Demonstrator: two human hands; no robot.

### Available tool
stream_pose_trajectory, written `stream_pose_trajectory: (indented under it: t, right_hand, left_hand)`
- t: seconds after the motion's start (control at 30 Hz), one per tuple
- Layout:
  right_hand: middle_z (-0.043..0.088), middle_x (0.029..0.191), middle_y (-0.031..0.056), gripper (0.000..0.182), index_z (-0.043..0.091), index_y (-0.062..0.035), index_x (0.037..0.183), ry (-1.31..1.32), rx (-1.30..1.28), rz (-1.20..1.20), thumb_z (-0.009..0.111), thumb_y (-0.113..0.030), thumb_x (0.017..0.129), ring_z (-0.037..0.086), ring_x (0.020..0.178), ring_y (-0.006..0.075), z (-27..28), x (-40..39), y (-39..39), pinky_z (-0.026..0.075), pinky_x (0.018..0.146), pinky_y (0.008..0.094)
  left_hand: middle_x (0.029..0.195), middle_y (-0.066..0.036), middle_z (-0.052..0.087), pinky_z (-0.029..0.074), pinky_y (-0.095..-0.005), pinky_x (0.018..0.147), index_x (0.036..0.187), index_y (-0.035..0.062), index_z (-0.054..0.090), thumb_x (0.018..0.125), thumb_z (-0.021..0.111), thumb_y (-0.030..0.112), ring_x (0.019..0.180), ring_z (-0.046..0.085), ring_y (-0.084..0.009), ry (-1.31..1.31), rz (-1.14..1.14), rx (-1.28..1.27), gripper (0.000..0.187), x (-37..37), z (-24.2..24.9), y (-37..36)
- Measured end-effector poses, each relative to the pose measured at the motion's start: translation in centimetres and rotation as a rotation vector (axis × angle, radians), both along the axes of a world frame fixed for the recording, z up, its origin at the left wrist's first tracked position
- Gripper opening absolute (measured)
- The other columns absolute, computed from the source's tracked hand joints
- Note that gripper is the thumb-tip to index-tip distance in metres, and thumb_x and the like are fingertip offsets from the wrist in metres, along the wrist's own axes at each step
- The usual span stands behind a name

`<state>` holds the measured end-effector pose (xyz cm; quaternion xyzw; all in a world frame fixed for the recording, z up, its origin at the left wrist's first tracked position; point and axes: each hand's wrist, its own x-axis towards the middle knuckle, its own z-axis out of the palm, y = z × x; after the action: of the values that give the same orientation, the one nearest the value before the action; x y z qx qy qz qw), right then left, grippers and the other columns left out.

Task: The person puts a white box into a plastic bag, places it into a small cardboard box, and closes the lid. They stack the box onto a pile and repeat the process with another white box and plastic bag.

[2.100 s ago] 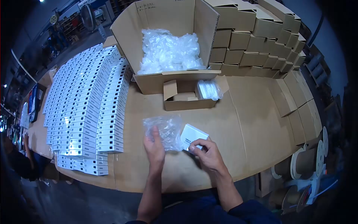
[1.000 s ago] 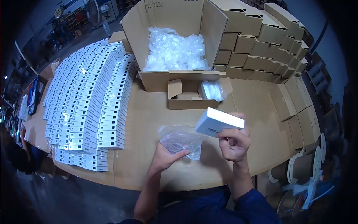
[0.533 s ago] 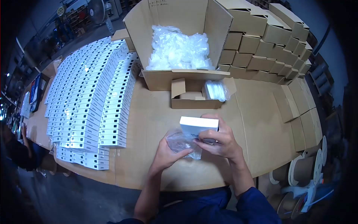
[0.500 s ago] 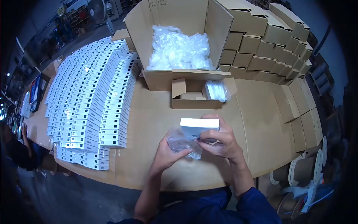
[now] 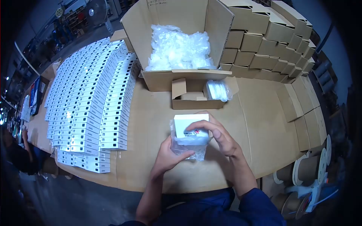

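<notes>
A small white box (image 5: 191, 122) with dark lettering and a red mark on its face stands partly inside a clear plastic bag (image 5: 188, 150). Its lower part is covered by the plastic, while the upper part sticks out. My left hand (image 5: 166, 157) is closed round the bag's left side, thumb across the front. My right hand (image 5: 222, 137) holds the box from the right, one finger lying over the printed face and others behind the top right corner. In front of them sits an open brown carton (image 5: 196, 104), with plastic-wrapped white boxes (image 5: 218, 90) at its right end.
A large open carton (image 5: 160, 81) full of clear plastic bags (image 5: 181, 49) stands at the back. Stacked white boxes (image 5: 86, 101) fill the left side. Brown cartons (image 5: 264, 47) are piled back right, others (image 5: 307, 113) at the right edge. Another person's arm (image 5: 25, 141) shows far left.
The white box has come down and left into the plastic bag, its printed face now towards me. My right hand's fingers have spread over it; my left hand has stayed nearly in place.
</notes>
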<state>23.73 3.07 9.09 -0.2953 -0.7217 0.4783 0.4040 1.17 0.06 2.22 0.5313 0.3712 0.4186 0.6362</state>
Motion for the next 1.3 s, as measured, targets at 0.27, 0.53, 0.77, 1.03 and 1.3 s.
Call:
stream_pose_trajectory:
  t: [0.27,0.53,0.77,1.03,1.3]
  right_hand:
    - [0.042,0.151,0.0161,0.063,0.047,-0.0072,0.147,0.34,-0.12,-0.069,0.071,-0.029,0.093,0.047,0.138,0.0311,-3.6,-0.4,0.2,0.039,0.114,0.0443]
    - [0.064,0.128,0.0163,0.031,0.059,0.0016,0.122,0.926,-0.436,-0.456,0.072,0.003,0.094,0.06,0.125,0.0258,-8.8,-5.0,-5.4,0.049,0.108,0.0364]
    - [0.067,0.131,0.0232,0.012,0.069,0.0009,0.107,0.996,-0.448,-0.441,0.071,0.001,0.096,0.064,0.12,0.0235,-10.3,-3.8,-4.9,0.05,0.108,0.0365]
    - [0.064,0.135,0.025,0.009,0.068,0.0003,0.104,1.072,-0.463,-0.267,0.071,0.001,0.096,0.062,0.126,0.0274,-7.4,-3.6,-4.2,0.046,0.112,0.0395]
    - [0.069,0.126,0.0209,0.008,0.066,0.0025,0.102,0.752,-0.367,-0.513,0.071,-0.001,0.097,0.064,0.116,0.0221,-6.9,-4.1,-4.7,0.049,0.106,0.0359]
  left_hand:
    - [0.129,-0.014,0.065,0.053,-0.0371,0.103,0.142,-0.0029,0.048,0.114,0.04,0.021,0.12,0.064,-0.0205,-0.465,0.18,-0.157,0.038,0.9,-2.8,-0.1]
    - [0.134,-0.016,0.061,0.054,-0.0382,0.103,0.145,-0.0028,0.044,0.114,0.037,0.023,0.121,0.064,-0.0228,-0.5,0.244,-0.122,0.041,1.5,-3.3,0.1]
    - [0.12,-0.012,0.068,0.05,-0.0315,0.098,0.137,-0.0045,0.055,0.115,0.035,0.031,0.114,0.062,-0.0159,-0.148,0.272,0.015,0.046,0.7,-4.7,-0.1]
    - [0.14,-0.014,0.058,0.043,-0.0344,0.109,0.149,-0.0052,0.046,0.115,0.032,0.031,0.129,0.054,-0.0201,-0.395,0.171,-0.019,0.052,0.3,-4.7,-0.2]
    - [0.137,-0.013,0.06,0.045,-0.0342,0.108,0.144,-0.0037,0.051,0.113,0.042,0.022,0.126,0.057,-0.0199,-0.151,0.243,0.0,0.041,1.5,-4.0,-0.5]
